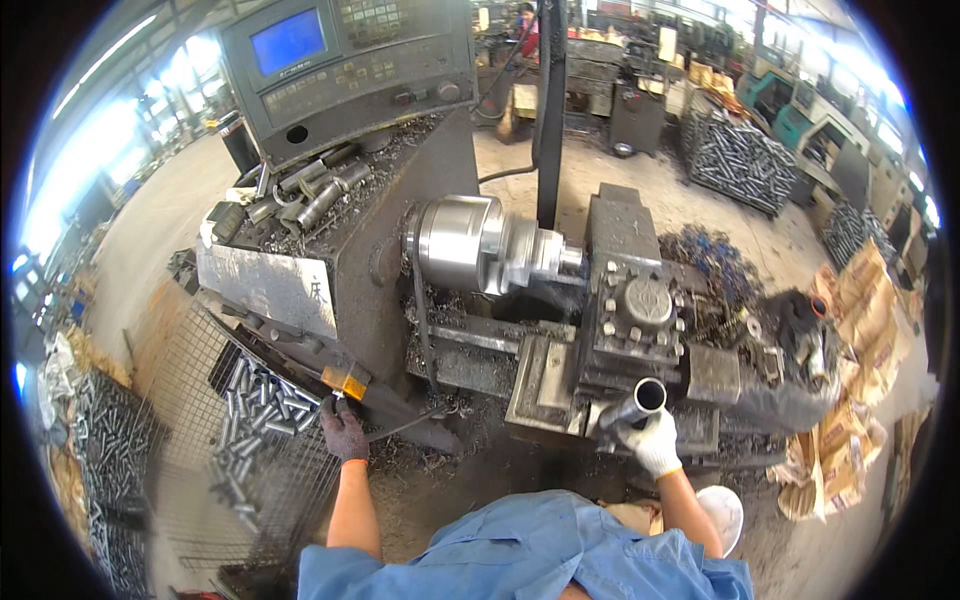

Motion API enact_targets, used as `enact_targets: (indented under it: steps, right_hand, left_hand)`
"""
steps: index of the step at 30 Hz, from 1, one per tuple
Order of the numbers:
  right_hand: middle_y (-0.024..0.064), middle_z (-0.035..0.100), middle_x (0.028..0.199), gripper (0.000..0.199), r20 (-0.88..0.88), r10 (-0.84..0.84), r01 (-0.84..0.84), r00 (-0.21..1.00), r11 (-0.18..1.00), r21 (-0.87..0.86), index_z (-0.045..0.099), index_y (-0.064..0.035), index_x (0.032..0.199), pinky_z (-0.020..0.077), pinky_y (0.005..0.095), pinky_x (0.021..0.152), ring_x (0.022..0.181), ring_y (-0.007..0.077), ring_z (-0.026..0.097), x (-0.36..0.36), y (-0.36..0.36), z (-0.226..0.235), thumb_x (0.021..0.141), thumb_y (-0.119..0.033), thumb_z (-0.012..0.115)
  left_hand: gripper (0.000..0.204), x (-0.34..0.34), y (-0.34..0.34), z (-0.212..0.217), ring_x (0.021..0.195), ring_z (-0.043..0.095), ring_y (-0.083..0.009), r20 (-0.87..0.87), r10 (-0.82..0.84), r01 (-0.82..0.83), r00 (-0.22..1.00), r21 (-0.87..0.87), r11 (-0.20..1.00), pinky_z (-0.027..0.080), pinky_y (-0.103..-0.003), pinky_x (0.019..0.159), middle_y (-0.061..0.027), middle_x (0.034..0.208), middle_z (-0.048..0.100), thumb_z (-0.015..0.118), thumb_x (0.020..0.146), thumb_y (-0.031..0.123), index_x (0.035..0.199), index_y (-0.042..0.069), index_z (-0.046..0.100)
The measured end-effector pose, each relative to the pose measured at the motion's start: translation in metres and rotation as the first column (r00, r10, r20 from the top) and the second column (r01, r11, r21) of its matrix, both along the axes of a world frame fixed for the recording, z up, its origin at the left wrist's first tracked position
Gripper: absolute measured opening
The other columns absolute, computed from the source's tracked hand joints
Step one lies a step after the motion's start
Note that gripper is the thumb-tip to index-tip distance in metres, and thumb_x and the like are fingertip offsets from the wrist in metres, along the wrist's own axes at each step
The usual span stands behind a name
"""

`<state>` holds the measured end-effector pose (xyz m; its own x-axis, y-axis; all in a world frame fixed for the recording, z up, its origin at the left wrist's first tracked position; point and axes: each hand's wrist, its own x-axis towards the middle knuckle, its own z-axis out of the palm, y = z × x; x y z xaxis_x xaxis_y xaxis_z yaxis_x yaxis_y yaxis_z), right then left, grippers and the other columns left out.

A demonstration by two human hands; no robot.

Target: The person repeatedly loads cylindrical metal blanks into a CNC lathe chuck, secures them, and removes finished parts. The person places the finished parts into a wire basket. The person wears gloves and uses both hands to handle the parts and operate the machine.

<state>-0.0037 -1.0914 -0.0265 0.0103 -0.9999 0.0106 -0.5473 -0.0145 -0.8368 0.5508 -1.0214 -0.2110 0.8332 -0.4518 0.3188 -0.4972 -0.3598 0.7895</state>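
Note:
My left hand (344, 434), in a dark grey glove, reaches up to a small yellow-orange box (345, 382) on the lathe's front. Its fingertips close around a pale switch-like piece at the box's lower edge, which they partly hide. In a white glove, my right hand (655, 446) grips a metal tube (628, 408), its open end tilted up toward the right, beside the tool post (642, 305). Up the machine, the shiny chuck (460, 242) bears a stepped metal part (525, 255) that looks blurred.
A control panel (350, 75) with a blue screen stands above the headstock. Cut tubes (255, 410) lie in a wire-mesh basket at left. Metal chips cover the lathe bed (480, 345). A large bin of metal pieces (745, 160) stands behind; brown paper sacks (835, 450) lie at right.

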Motion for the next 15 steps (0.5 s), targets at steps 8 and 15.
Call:
enact_targets:
  steps: [8, 15]
  right_hand:
    - [0.0150, 0.080, 0.101, 0.028, -0.354, 0.505, -0.534, 0.787, 0.845, 0.019, 0.079, -0.0097, 0.106, 0.0639, 0.0393, 0.085, 0.088, 0.0321, 0.079, -0.104, -0.084, 0.078, 0.083, -0.027, 0.080]
    - [0.0192, 0.068, 0.142, 0.071, -0.390, 0.411, -0.562, 0.824, 0.682, -0.468, 0.062, -0.0011, 0.144, 0.0588, 0.0403, 0.102, 0.123, 0.0323, 0.071, -0.033, -0.258, 0.127, 0.088, -0.040, 0.079]
  left_hand:
    - [0.030, 0.007, -0.010, 0.010, 0.065, 0.059, -0.0211, -0.670, -0.366, 0.085, 0.646, -0.413, 0.907, 0.048, -0.037, 0.058, -0.0027, 0.077, 0.061, 0.061, 0.103, 0.043, 0.090, 0.016, 0.060]
    - [0.030, -0.195, -0.004, -0.042, 0.086, 0.068, -0.0161, -0.915, -0.288, 0.299, 0.283, -0.201, 0.933, 0.057, -0.035, 0.075, -0.0019, 0.099, 0.073, 0.072, 0.099, 0.038, 0.111, 0.010, 0.075]
